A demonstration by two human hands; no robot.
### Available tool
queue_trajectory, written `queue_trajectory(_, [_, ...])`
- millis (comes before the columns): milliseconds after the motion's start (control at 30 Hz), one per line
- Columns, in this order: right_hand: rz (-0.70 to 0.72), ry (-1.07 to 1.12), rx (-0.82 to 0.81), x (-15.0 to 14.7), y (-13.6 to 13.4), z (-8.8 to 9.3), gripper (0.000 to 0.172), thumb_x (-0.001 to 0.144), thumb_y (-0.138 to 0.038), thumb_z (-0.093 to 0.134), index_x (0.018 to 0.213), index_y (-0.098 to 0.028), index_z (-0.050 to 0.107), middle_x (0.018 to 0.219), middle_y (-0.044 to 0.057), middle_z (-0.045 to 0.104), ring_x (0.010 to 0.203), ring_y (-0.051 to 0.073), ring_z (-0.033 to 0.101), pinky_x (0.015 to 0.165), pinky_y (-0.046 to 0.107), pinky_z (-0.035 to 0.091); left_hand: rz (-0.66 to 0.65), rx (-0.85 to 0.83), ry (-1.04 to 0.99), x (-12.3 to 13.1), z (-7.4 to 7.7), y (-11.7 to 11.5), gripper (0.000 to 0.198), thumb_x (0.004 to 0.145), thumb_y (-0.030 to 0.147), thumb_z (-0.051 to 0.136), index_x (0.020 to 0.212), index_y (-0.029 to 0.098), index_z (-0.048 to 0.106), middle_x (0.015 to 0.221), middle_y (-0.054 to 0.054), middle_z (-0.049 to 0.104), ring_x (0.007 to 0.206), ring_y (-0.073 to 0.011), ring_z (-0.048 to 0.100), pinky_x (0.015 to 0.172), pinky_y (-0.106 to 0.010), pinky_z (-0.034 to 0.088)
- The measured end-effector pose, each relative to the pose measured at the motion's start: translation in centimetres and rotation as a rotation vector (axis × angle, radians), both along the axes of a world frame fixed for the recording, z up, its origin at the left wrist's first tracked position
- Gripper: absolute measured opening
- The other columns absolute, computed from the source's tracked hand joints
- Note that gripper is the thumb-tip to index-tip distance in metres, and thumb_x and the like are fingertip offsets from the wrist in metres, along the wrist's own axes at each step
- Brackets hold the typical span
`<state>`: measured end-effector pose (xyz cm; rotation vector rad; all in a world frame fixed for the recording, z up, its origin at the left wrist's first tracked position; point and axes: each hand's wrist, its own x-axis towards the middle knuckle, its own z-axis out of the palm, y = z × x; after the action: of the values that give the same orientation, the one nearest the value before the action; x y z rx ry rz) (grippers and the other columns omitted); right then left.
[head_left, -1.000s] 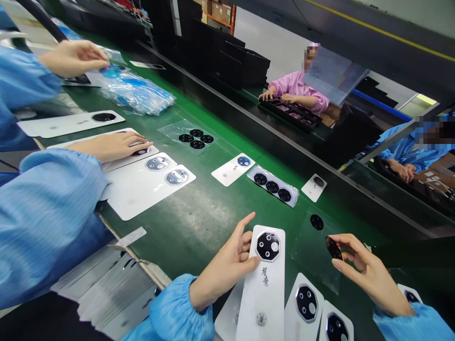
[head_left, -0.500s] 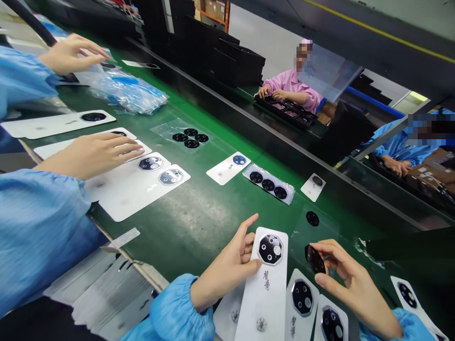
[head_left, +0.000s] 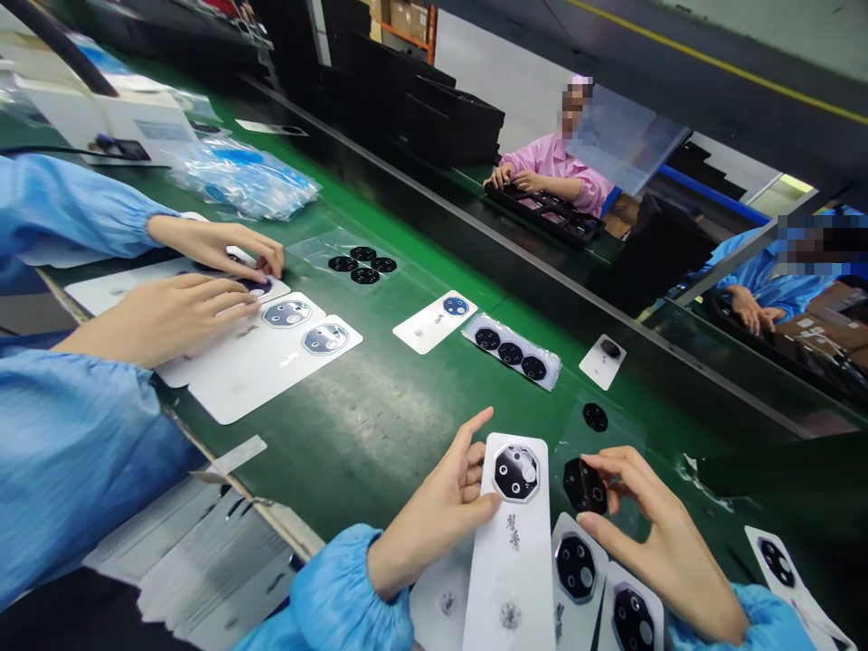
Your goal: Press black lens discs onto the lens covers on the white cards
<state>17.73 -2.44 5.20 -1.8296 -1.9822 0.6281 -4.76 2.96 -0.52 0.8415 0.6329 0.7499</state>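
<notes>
My left hand (head_left: 434,520) grips a white phone back cover (head_left: 508,570) by its left edge, thumb on its face and index finger pointing up. The cover has a black octagonal camera area with round lens openings at its top. Between the thumb and fingers of my right hand (head_left: 661,538) is a black octagonal camera lens cover (head_left: 584,486), held just right of the phone back cover and apart from it. Below the right hand lie two more phone back covers (head_left: 575,565) with black camera areas. Another black lens cover (head_left: 595,417) sits on a clear film beyond.
At left, a co-worker's two hands (head_left: 163,312) work over white covers (head_left: 271,371) on the green bench (head_left: 380,425). Lens covers on film (head_left: 364,264), a strip of lens covers (head_left: 512,353), plastic bags (head_left: 244,178) and stacked white sheets (head_left: 203,561) lie around. Other people sit opposite.
My right hand has moved slightly left, turning the black lens cover's flat face more toward me. My left hand barely shifts. The co-worker's far hand has come from the bags onto the white covers.
</notes>
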Motion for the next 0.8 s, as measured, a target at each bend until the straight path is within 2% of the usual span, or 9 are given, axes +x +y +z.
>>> queue_trajectory(167, [0.008,-0.028,0.048,-0.2,0.2,0.09,0.034,0.082,-0.036,0.057,0.114,-0.029,0.049,0.099,0.005,0.052,0.067,0.015,0.054,0.066,0.032,0.052,0.094,-0.063,-0.018,0.23,0.11,-0.69,0.089,0.077,0.019,0.064,0.141,0.038,0.006,0.112,-0.006,0.055,0.091,-0.0212,0.062,0.08,-0.037,0.051])
queue_trajectory(333, [0.001,-0.036,0.072,-0.2,0.38,0.03,0.034,0.08,-0.036,0.059,0.113,-0.03,0.051,0.1,0.004,0.054,0.064,0.014,0.055,0.064,0.032,0.053,0.127,-0.052,-0.044,0.4,-0.03,-1.01,0.091,0.078,0.022,0.065,0.142,0.036,0.001,0.096,-0.002,0.059,0.085,-0.0193,0.063,0.081,-0.039,0.052])
queue_trajectory(467, [0.013,-0.04,0.058,-0.16,0.42,-0.01,0.035,0.081,-0.036,0.058,0.115,-0.03,0.048,0.101,0.005,0.052,0.065,0.015,0.054,0.065,0.033,0.053,0.12,-0.045,-0.036,0.44,0.01,-0.97,0.091,0.078,0.024,0.066,0.142,0.035,0.002,0.102,-0.004,0.057,0.084,-0.0192,0.063,0.081,-0.038,0.051])
queue_trajectory(667, [0.027,-0.056,0.069,0.0,0.42,0.12,0.035,0.082,-0.037,0.058,0.115,-0.03,0.047,0.101,0.004,0.051,0.064,0.014,0.053,0.064,0.031,0.053,0.109,-0.009,-0.023,0.36,-0.06,-0.82,0.091,0.078,0.023,0.066,0.141,0.039,0.002,0.118,-0.007,0.051,0.093,-0.0215,0.06,0.081,-0.039,0.051])
queue_trajectory(800, [0.057,-0.088,0.117,-0.87,0.19,0.21,0.037,0.083,-0.036,0.057,0.118,-0.029,0.045,0.102,0.005,0.05,0.069,0.015,0.053,0.065,0.031,0.052,0.006,0.001,-0.051,0.4,-0.34,-0.65,0.093,0.076,0.021,0.066,0.141,0.035,0.001,0.118,-0.009,0.053,0.09,-0.0201,0.061,0.078,-0.035,0.049])
